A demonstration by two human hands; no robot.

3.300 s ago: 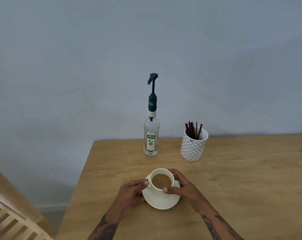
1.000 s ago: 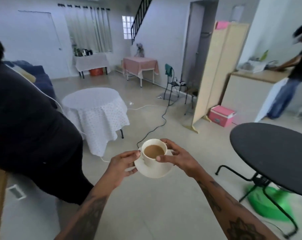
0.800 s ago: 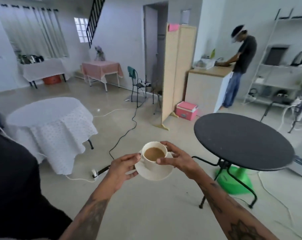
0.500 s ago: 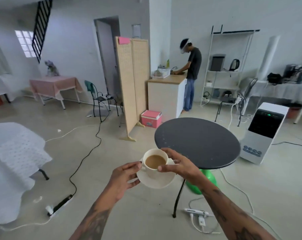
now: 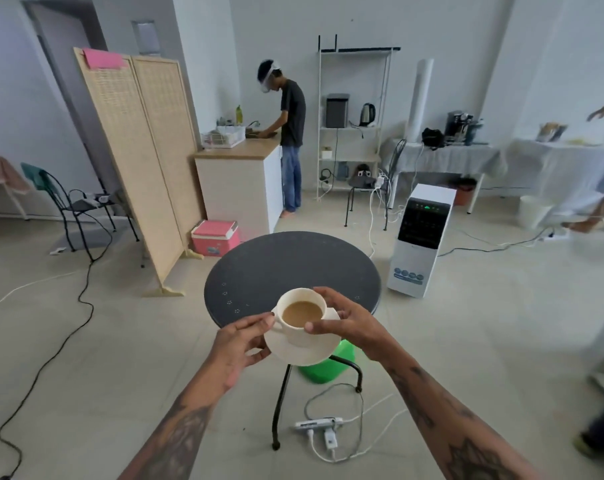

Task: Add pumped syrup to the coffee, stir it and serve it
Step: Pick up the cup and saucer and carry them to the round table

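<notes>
A white cup of milky coffee [image 5: 302, 312] stands on a white saucer [image 5: 304, 355], carried in the air in front of me. My left hand [image 5: 240, 344] pinches the cup's handle and holds the saucer's left edge. My right hand [image 5: 345, 320] curls round the cup's right side, thumb on its front wall. The cup hangs over the near edge of a round black table [image 5: 290, 268]. No syrup bottle or stir sticks are in view.
A power strip [image 5: 319, 424] with white cables and a green object [image 5: 328, 367] lie on the floor by the table's legs. A white air cooler [image 5: 421, 240] stands to the right, a folding screen [image 5: 144, 161] and pink cooler box [image 5: 215, 237] to the left. A person [image 5: 288, 133] works at a counter.
I have lifted the cup and saucer off the wooden table and turned right across the room. The round black table has come to the middle, right under the cup.
</notes>
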